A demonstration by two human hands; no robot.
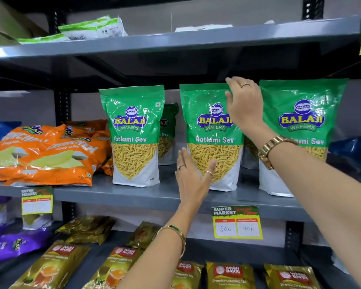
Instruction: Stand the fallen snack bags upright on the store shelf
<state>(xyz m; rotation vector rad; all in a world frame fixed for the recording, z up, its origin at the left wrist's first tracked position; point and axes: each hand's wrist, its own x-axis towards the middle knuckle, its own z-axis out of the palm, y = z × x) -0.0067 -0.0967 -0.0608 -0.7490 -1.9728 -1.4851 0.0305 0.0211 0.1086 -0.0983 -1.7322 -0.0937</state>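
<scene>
Three green Ratlami Sev bags stand upright on the grey middle shelf [133, 198]: a left bag [133, 136], a middle bag [211, 140] and a right bag [302, 122]. Further green bags [168, 132] stand behind them. My right hand [245, 105] pinches the middle bag's top right corner, fingers over the top edge and thumb in front. My left hand [193, 178] is spread flat against that bag's lower left side. Orange Crunchem bags [40, 155] lie flat in a pile at the shelf's left.
A yellow price tag [237, 223] hangs from the shelf edge under the middle bag, another tag [37, 202] at left. Gold tea packets [229, 274] and purple bags [15, 245] lie on the lower shelf. White-green bags [96, 28] lie on the top shelf. A blue bag [352, 149] sits far right.
</scene>
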